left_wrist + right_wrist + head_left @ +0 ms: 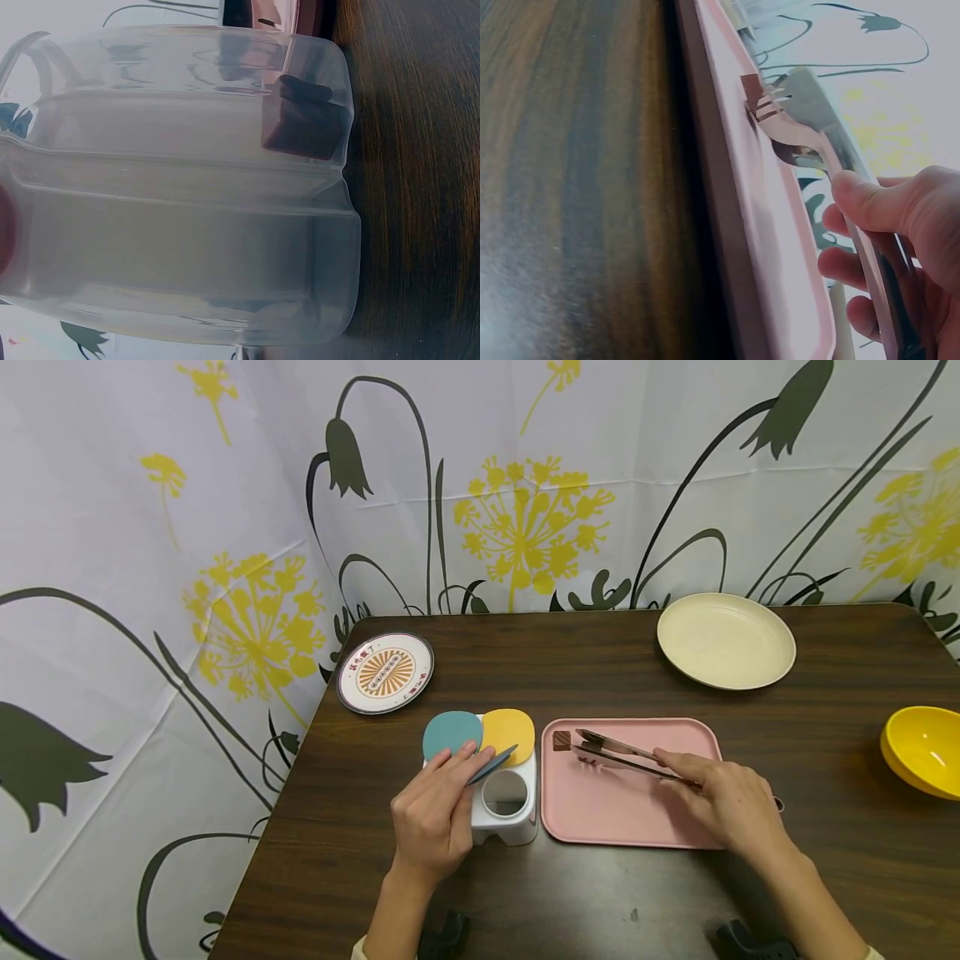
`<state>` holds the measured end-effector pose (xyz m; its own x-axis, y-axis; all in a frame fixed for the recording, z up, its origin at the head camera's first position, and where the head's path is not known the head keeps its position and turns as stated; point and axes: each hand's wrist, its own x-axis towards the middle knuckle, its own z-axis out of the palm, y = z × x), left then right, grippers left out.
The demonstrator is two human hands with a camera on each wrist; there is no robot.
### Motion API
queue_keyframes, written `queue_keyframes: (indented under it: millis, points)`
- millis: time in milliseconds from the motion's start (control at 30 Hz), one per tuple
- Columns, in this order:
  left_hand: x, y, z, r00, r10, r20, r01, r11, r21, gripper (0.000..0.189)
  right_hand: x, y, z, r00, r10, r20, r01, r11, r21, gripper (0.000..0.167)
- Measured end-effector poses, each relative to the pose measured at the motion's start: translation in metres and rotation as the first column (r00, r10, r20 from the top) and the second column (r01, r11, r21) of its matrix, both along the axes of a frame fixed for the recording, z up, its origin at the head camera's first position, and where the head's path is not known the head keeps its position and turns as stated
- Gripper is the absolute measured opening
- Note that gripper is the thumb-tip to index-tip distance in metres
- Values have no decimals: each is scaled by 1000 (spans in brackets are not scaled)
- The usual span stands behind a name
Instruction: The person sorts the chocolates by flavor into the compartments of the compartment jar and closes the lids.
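Observation:
My left hand (433,814) holds up the tilted grey-blue lid (493,763) of a translucent white storage box (517,833). Below that lid, a round opening (505,793) is uncovered. The teal lid (452,734) and yellow lid (508,737) lie flat behind it. Through the box wall, the left wrist view shows a dark brown block (306,120) at the bottom of one compartment. My right hand (723,797) grips metal tongs (626,756) with a fork-shaped arm and a flat arm. Their tips are right beside a square chocolate piece (562,741) on the pink tray (630,818).
A white patterned plate (386,672) sits at the back left of the wooden table (330,860). A cream plate (726,641) is at the back right, and yellow bowls (926,752) stand near the right edge. Flowered cloth (525,410) hangs behind the table.

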<state>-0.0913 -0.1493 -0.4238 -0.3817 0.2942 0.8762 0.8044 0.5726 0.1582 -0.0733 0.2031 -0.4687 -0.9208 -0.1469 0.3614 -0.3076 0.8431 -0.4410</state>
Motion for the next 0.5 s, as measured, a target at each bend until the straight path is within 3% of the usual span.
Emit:
queue_keyframes:
  millis: [233,500]
  points:
    - [0,0,-1,1000,0,8,0,1000,0,31,-1,2,6,997,14,-73,-14,1000,1,41]
    - [0,-1,-2,1000,1,16,-1,1000,-4,31,0,2,7,999,22,-32,-22,1000,14,41]
